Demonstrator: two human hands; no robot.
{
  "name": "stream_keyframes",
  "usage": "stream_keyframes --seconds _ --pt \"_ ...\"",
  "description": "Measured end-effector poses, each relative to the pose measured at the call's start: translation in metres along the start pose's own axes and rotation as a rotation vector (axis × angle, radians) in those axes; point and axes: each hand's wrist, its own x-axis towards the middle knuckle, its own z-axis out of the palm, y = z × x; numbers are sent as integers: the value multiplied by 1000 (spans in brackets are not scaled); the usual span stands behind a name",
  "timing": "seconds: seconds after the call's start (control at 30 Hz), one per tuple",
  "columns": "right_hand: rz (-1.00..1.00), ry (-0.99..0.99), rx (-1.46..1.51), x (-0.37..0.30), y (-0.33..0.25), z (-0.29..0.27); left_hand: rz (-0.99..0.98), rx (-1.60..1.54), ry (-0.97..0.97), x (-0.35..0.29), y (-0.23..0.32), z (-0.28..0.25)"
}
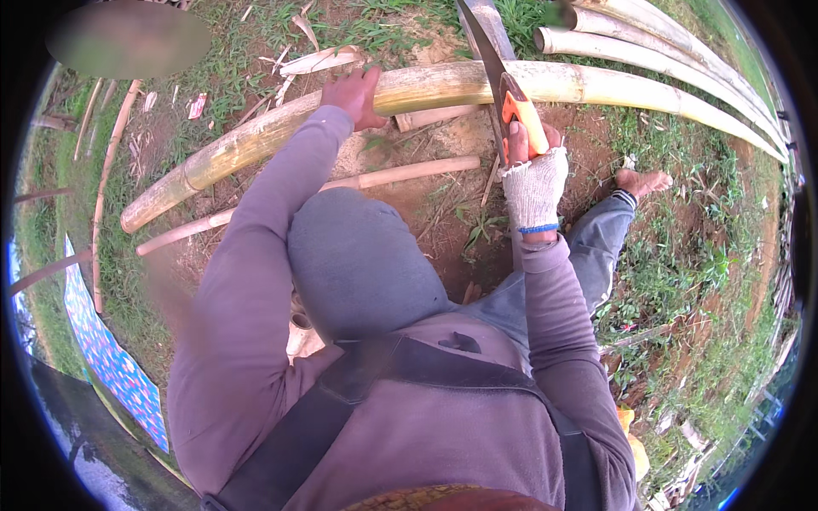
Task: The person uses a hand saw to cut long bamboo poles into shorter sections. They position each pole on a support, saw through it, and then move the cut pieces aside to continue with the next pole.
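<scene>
Yellowish bamboo: one thick pole (pixel 439 87) runs in a long arc across the work area, beyond the person's raised knee (pixel 362 255). Left hand (pixel 352 95), bare, lies over the pole to the left of the saw (pixel 492 60); it clasps the pole across its width, thumb on the near side, the other fingers reaching over the far side, tips partly hidden. Right hand (pixel 535 175), in a pale knitted glove with bare fingertips, is closed around the orange saw handle (pixel 527 123); fingers wrapped, one digit pressed along its side.

Blade crosses the pole and points up and away from the body. Contact looks likely; cut depth cannot be told, no groove being clearly visible. Behind the blade, a greyish timber (pixel 487 21) meets the pole's far side; whether it bears the weight is unclear. Thinner pole (pixel 400 173) lies nearer the knee.

Step in hand, by judgement: sawing crosswise, pole still in one piece. Next move seems to call for straight, even strokes along the blade's line, firm left-hand pressure against rolling, and left fingers kept well apart from the teeth.
</scene>
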Motion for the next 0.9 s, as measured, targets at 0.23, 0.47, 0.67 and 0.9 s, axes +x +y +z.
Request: stream_keyframes --seconds 0.23,0.47,0.67,0.9 --pt "43 7 -65 -135 6 -94 17 -7 51 0 -10 11" --pt "-34 37 -44 18 -5 -5 42 5 56 15 5 11" --pt "-182 7 -233 -86 -6 -66 23 -5 21 8 -5 4" --pt "17 28 95 -67 28 -51 20 14 73 -5 -4 10"
